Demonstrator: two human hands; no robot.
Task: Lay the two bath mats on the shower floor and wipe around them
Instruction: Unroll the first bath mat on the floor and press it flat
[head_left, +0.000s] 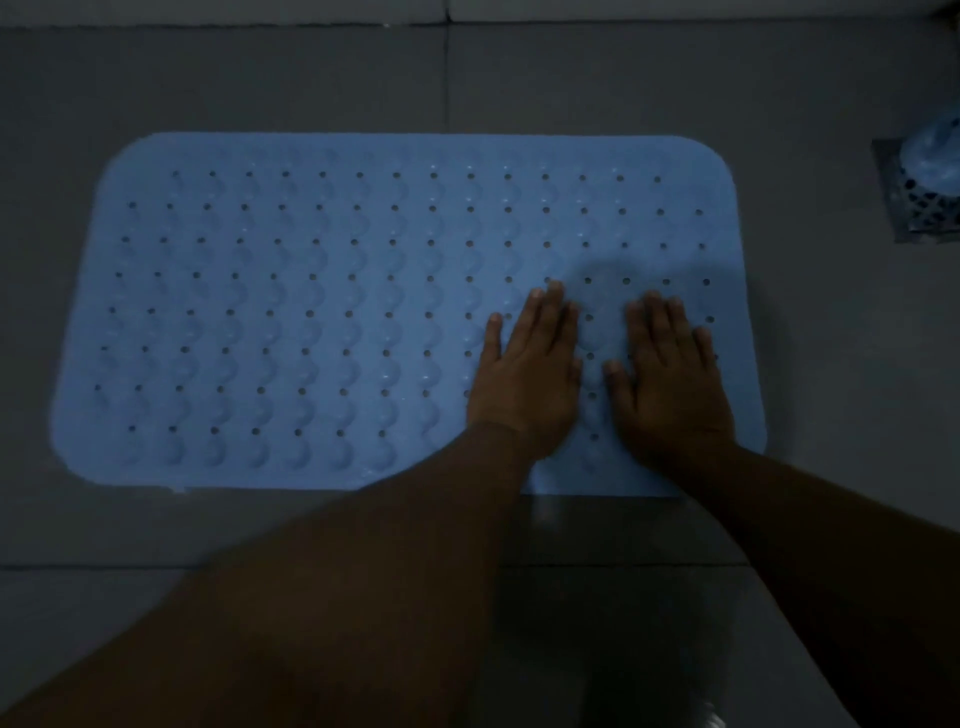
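A: Biggest thing first?
B: Grey tiled shower floor (519, 78), dim light, grout lines running across & up the frame.

A: Then the mat?
B: One light-blue bath mat (291, 312), rounded corners, rows of small holes & bumps, lying flat on the floor, long side left to right. Only one mat in shot.

A: Arms?
B: Both forearms reach in from the bottom edge, bare, stretched forward & down toward the mat's right end. Left one crosses diagonally from bottom left; right one comes in from bottom right.

A: Hands?
B: Left hand (527, 384) palm-down on the mat, fingers straight & close together, thumb out to the left. Right hand (670, 389) just beside it, also palm-down, fingers straight & slightly fanned, thumb pointing inward. Both pressed flat to the mat, holding nothing. A narrow strip of mat shows between them.

A: Anything smaller?
B: Far right edge: a square floor drain (898, 218) w/ a bluish object (935, 150) on it, too blurred to identify.
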